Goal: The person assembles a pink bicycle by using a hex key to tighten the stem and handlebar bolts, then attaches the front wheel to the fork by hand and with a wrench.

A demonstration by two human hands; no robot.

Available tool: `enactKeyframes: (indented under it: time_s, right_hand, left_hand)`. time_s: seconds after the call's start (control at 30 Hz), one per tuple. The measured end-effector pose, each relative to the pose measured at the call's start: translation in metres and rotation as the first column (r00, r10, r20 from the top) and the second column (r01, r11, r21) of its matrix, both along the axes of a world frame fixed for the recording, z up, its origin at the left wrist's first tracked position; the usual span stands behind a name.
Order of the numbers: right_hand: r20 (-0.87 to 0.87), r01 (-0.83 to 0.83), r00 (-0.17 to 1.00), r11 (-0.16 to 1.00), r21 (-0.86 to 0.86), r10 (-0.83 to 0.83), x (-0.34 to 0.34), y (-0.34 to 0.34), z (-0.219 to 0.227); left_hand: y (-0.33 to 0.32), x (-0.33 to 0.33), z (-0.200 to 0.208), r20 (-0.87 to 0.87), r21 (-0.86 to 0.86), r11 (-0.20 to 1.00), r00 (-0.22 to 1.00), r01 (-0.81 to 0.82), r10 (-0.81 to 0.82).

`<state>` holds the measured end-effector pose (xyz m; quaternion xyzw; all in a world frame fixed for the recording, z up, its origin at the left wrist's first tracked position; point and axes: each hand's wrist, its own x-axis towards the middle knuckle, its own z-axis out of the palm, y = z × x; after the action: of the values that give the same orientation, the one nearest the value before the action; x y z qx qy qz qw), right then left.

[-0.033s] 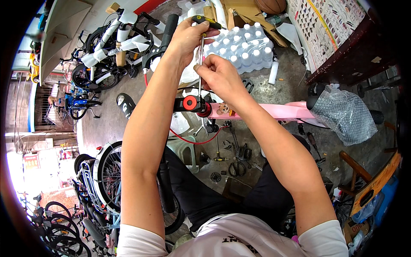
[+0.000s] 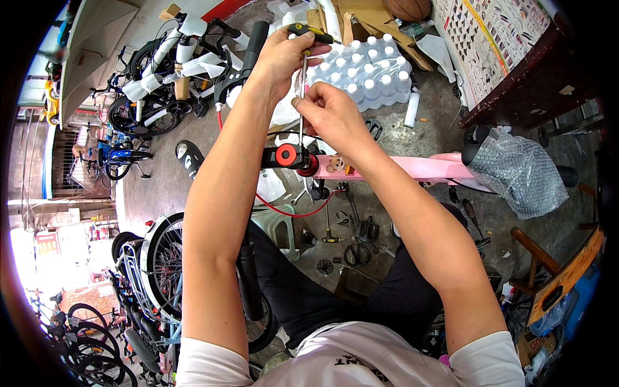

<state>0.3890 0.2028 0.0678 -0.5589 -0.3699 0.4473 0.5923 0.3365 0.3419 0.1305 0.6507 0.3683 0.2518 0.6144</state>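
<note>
My left hand [image 2: 284, 57] is closed around the black and yellow handle of a T-handle wrench [image 2: 301, 126], some of its fingers stretched past the handle. Lower down, my right hand [image 2: 330, 115] pinches the wrench's thin metal shaft between thumb and fingers. The shaft runs down to the black handlebar stem [image 2: 274, 157], which carries a round red part; the wrench's tip is hidden there. Behind the stem extends a pink bicycle frame [image 2: 406, 169] with a cartoon sticker. One black handlebar grip [image 2: 256, 46] lies beyond my left forearm, the other grip [image 2: 250, 284] near my leg.
Shrink-wrapped bottles [image 2: 367, 71] stand ahead. Loose tools and a pedal [image 2: 367, 229] lie on the floor beside a pale green stool [image 2: 277, 226]. Bubble wrap [image 2: 519, 171] covers the saddle end. Bicycles [image 2: 164, 258] crowd the left; a wooden chair [image 2: 564, 277] is at right.
</note>
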Motion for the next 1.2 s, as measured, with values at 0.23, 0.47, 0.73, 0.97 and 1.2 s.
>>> enactKeyframes:
  time_s: [0.23, 0.47, 0.73, 0.97, 1.2]
  right_hand:
    - [0.064, 0.041, 0.997, 0.999, 0.024, -0.042, 0.004, 0.005, -0.012]
    - [-0.213, -0.015, 0.976, 0.995, 0.099, 0.035, 0.007, -0.003, 0.013]
    - [-0.230, -0.009, 0.973, 1.000, -0.020, 0.004, 0.035, -0.013, 0.009]
    - [0.643, -0.217, 0.752, 0.976, 0.029, 0.148, 0.023, -0.023, -0.019]
    - [0.806, -0.419, 0.380, 0.861, -0.287, 0.454, 0.015, -0.050, -0.003]
  left_hand:
    - [-0.013, 0.009, 0.000, -0.130, 0.003, 1.000, 0.991, 0.013, -0.013]
    - [-0.018, 0.004, 0.018, 0.066, 0.151, 0.985, 0.995, -0.080, 0.070]
    - [-0.082, -0.066, 0.178, 0.269, 0.883, 0.302, 0.915, -0.359, 0.301]
    - [-0.169, -0.247, 0.116, 0.465, 0.876, -0.181, 0.684, -0.447, 0.562]
    - [-0.252, -0.323, -0.204, -0.178, 0.008, 0.287, 0.281, -0.958, 0.943]
